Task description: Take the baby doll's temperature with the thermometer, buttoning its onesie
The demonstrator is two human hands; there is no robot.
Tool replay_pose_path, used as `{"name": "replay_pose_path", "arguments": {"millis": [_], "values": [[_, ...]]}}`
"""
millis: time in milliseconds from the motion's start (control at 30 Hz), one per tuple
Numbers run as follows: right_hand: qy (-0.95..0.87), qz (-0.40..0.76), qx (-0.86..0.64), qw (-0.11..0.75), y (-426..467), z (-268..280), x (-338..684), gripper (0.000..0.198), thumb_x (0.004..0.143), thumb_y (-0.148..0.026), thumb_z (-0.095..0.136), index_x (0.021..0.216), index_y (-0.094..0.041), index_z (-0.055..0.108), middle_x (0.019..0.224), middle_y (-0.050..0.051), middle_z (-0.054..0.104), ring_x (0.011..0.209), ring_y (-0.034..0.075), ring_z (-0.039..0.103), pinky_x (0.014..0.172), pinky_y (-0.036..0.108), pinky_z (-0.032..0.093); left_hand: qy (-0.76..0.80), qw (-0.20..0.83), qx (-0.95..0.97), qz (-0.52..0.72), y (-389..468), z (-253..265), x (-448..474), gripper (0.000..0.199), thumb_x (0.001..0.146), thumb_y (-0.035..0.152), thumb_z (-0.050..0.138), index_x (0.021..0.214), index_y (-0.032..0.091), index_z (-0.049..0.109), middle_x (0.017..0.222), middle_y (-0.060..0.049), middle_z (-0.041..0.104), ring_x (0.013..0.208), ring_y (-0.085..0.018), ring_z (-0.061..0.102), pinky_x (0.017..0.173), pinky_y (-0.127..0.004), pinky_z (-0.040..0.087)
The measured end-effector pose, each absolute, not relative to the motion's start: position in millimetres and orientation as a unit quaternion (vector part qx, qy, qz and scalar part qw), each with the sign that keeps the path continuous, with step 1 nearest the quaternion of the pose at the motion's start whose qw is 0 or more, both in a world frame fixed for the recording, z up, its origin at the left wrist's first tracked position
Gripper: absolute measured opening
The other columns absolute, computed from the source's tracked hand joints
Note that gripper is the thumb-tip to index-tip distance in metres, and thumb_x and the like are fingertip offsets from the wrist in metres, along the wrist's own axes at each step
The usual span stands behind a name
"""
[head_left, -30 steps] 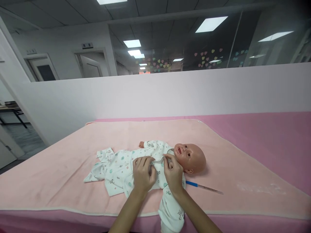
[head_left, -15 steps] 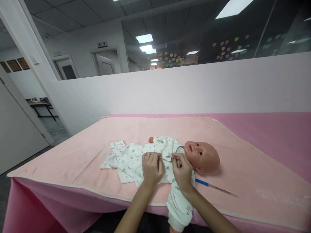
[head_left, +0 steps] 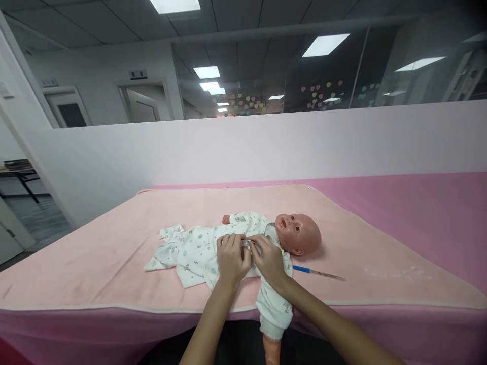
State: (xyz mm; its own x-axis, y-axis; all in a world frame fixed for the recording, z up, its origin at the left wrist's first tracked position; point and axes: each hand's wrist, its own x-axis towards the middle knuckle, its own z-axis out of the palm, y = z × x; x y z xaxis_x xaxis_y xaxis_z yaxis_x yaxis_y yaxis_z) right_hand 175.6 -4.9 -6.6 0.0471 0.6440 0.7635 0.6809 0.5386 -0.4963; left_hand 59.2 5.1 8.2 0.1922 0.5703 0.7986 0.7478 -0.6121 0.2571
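Left hand (head_left: pixel 231 256), fingers bent over and thumb drawn in, pinches the front edge of a white patterned garment (head_left: pixel 198 248) worn by a baby doll (head_left: pixel 300 234). Half a second ago a raised stretch of that edge spanned the gap to the right hand (head_left: pixel 269 256); now the two sets of fingertips nearly meet over the doll's chest, and the right, also almost closed, grips the same cloth. The view has swung as well, showing less of the room at left. Leftmost, the garment's legs lie spread on a peach blanket (head_left: pixel 95 253). The doll's far hand (head_left: pixel 225 219) pokes from one sleeve. The near sleeve (head_left: pixel 274 309) holds the other arm, its bare forearm (head_left: pixel 272 350) coming out of the cuff past the blanket's near edge. The doll is on its back, head to the right; beside its near shoulder a thin blue-ended stick (head_left: pixel 302 269) rests on the blanket. Rightmost is pink covering (head_left: pixel 411 213).
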Motion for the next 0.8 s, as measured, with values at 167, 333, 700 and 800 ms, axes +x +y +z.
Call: {"name": "replay_pose_path", "arguments": {"millis": [167,333,700,800], "values": [[-0.685,-0.009,-0.472,0.555,-4,-8,176,0.019,0.087,-0.023,0.043,0.087,-0.021,0.061,0.085,0.003,0.065,0.078,0.015,0.06,0.071,0.026,0.045,-0.436,0.119,-0.769,-0.452,6,5,59,0.012,0.072,0.013,0.046,0.081,0.018,0.053,0.079,-0.003,0.059,0.076,-0.019,0.049,0.079,-0.036,0.033],[-0.679,0.005,-0.469,0.564,-3,-8,176,0.019,0.086,-0.025,0.043,0.086,-0.021,0.062,0.083,0.004,0.065,0.076,0.016,0.06,0.071,0.027,0.046,-0.441,0.14,-0.764,-0.45,9,1,59,0.01,0.076,0.015,0.046,0.082,0.017,0.054,0.079,-0.004,0.059,0.076,-0.019,0.049,0.074,-0.034,0.034],[-0.665,0.033,-0.474,0.577,-4,-8,177,0.018,0.086,-0.027,0.045,0.084,-0.021,0.062,0.082,0.003,0.065,0.075,0.016,0.06,0.069,0.026,0.045,-0.431,0.133,-0.75,-0.483,11,-3,59,0.01,0.08,0.019,0.048,0.086,0.019,0.056,0.079,-0.003,0.062,0.074,-0.018,0.05,0.071,-0.033,0.035],[-0.665,0.036,-0.471,0.579,-5,-7,178,0.019,0.086,-0.027,0.045,0.084,-0.021,0.062,0.081,0.004,0.065,0.074,0.016,0.06,0.067,0.026,0.045,-0.432,0.137,-0.751,-0.48,12,-4,60,0.011,0.08,0.02,0.049,0.087,0.018,0.057,0.08,-0.003,0.062,0.075,-0.018,0.051,0.071,-0.033,0.036]]}}
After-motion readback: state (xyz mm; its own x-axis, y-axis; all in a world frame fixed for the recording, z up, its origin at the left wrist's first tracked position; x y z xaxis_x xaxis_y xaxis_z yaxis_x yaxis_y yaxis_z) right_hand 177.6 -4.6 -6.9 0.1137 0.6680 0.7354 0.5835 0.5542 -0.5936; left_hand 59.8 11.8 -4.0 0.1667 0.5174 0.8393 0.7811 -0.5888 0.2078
